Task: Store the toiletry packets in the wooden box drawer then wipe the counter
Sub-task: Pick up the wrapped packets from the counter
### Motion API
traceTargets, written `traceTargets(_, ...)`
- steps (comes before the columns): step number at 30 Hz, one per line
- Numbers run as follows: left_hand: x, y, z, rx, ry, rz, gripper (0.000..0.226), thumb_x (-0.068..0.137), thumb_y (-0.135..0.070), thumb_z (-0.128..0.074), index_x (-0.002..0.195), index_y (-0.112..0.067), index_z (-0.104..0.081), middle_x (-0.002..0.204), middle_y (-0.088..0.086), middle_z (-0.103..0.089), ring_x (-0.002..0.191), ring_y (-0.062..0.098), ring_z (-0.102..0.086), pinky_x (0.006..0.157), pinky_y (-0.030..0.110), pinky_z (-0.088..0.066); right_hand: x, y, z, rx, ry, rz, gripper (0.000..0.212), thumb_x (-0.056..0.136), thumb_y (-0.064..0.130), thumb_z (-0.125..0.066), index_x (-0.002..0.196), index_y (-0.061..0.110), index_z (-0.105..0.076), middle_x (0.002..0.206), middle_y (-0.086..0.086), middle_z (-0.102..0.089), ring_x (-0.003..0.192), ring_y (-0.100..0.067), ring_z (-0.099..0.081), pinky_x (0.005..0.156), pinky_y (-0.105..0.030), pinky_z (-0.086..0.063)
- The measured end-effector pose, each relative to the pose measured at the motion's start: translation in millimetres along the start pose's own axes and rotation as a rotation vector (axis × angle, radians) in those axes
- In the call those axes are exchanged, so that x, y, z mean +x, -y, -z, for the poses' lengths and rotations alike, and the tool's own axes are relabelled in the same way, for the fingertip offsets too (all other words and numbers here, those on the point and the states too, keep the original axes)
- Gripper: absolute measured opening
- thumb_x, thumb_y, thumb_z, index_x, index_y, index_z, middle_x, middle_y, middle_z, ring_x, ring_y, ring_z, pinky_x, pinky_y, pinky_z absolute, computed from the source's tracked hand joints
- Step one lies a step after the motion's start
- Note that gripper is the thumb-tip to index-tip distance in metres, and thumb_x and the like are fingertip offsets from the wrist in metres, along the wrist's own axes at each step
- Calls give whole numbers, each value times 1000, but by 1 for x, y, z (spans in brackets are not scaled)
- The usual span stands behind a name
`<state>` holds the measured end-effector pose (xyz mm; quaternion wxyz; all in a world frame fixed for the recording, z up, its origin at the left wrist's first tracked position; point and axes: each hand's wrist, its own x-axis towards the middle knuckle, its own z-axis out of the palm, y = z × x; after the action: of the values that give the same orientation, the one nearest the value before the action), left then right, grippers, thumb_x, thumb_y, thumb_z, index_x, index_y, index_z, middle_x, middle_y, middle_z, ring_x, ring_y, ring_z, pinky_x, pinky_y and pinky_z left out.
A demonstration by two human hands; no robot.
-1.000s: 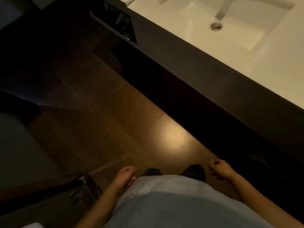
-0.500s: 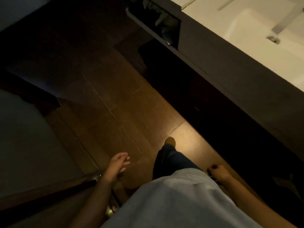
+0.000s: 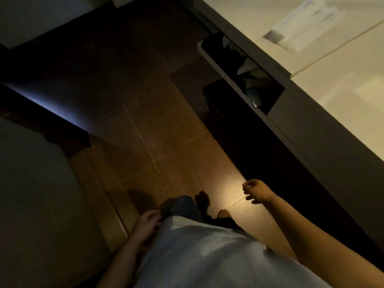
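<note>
Walking has brought the open dark drawer [image 3: 245, 73] under the pale worktop [image 3: 342, 84] closer. My right hand [image 3: 256, 191] and left hand [image 3: 147, 222] swing loosely curled, each grip empty; a blurred packet [image 3: 301, 28] lies on top.

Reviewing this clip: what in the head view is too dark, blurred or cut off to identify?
- Open drawer: contents are dim, unidentifiable shapes.
- Pale item on the counter: motion-blurred.
- Right hand: fingers curled; whether it holds anything is unclear.
- Left hand: dim, partly behind the shirt.
</note>
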<state>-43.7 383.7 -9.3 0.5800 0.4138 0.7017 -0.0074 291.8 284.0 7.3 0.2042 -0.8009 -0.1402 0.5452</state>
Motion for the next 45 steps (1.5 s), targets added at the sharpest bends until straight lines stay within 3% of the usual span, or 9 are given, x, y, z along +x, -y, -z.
traceTargets(5, 65, -72, 27, 29, 42, -35, 18, 92, 2, -46, 107, -1, -56, 83, 11, -60, 72, 20, -56, 60, 24, -46, 30, 39, -18, 58, -61, -69, 24, 92, 10, -43, 111, 2, -56, 94, -14, -57, 79, -25, -57, 71, -34, -42)
traceTargets(12, 149, -223, 68, 677, 314, -139, 20, 94, -11, -48, 107, -1, -59, 83, 8, -56, 69, 14, -51, 57, 21, -42, 39, 74, -50, 262, -163, -224, 12, 94, 15, -45, 103, 14, -52, 103, -16, -60, 92, -32, -61, 82, -42, -51)
traceTargets(18, 178, -344, 26, 628, 344, -269, 14, 94, 2, -42, 93, -8, -52, 81, 7, -50, 64, 12, -44, 37, 9, -37, 38, 67, -75, 379, -218, -356, 18, 92, 8, -46, 107, 1, -54, 77, -6, -54, 62, -15, -47, 50, -21, -34)
traceTargets(24, 193, -399, -27, 700, 409, -356, 19, 95, -11, -43, 111, -13, -53, 106, 6, -57, 85, 15, -56, 61, 23, -36, 53, 75, -48, 569, -227, -485, 24, 94, 7, -40, 107, -6, -55, 71, -11, -51, 62, -24, -47, 55, -29, -38)
traceTargets(30, 192, -418, -74, 768, 413, -297, 23, 95, -2, -41, 115, -1, -52, 96, 13, -55, 75, 14, -53, 55, 21, -48, 86, 101, 39, 495, -254, -371, 27, 94, 13, -42, 117, 2, -51, 79, -9, -56, 61, -17, -53, 53, -26, -38)
traceTargets(33, 196, -423, -88, 758, 428, -268, 11, 81, -14, -53, 89, -11, -61, 90, 8, -58, 96, 22, -51, 85, 35, -50, 98, 117, 82, 434, -299, -304, 30, 92, 14, -45, 118, 1, -54, 90, -15, -60, 67, -22, -59, 52, -25, -39)
traceTargets(37, 186, -438, -100, 912, 436, -301, 24, 93, -12, -46, 71, -18, -53, 72, 2, -53, 76, 16, -49, 64, 25, -40, 95, 151, 124, 325, -320, -222, 30, 89, 14, -49, 117, 6, -57, 114, -17, -63, 103, -31, -61, 77, -32, -46)
traceTargets(41, 168, -465, -115, 1135, 566, -421, 19, 94, -11, -46, 82, -20, -57, 93, 4, -58, 90, 14, -52, 70, 21, -44, 60, 188, 154, 404, -339, -96, 23, 89, 14, -52, 112, 16, -58, 112, -10, -63, 95, -21, -60, 83, -31, -46)
traceTargets(45, 129, -514, -139, 1228, 699, -753, 20, 91, -14, -54, 98, -33, -55, 93, -17, -56, 84, -17, -55, 72, 5, -38, 15, 225, 178, 323, -445, 41, 30, 90, 24, -54, 119, 26, -55, 110, 3, -63, 102, -16, -59, 93, -35, -49)
